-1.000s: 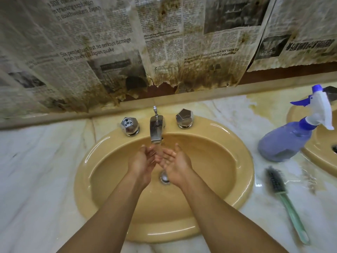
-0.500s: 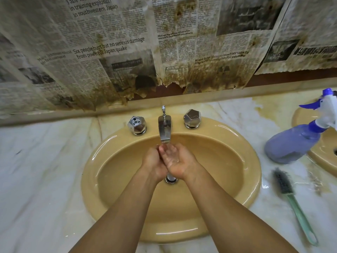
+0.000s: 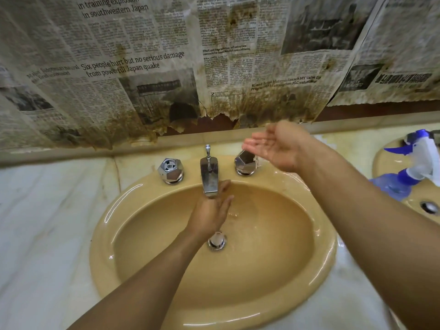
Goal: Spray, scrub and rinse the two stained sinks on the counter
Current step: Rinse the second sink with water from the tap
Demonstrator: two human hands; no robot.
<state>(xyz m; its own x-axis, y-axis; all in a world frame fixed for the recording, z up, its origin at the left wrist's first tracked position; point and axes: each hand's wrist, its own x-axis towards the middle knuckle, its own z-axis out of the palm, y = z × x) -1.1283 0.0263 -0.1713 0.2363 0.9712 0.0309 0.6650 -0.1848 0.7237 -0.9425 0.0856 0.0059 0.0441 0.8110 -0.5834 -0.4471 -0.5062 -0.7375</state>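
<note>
A tan oval sink fills the middle of the view, wet inside, with a chrome drain stopper. Its chrome faucet stands between a left knob and a right knob. My left hand is under the spout with fingers straight, holding nothing. My right hand hovers palm up just above and right of the right knob, fingers loose and wet. A second tan sink shows at the right edge, with a purple spray bottle lying over its rim.
Stained, torn newspaper covers the wall behind the counter. White marble countertop spreads to the left of the sink and between the two sinks. The second sink's drain is at the far right.
My right hand left the water stream and rose to the right knob. My left hand stayed under the spout. The view moved closer, and the brush is out of sight.
</note>
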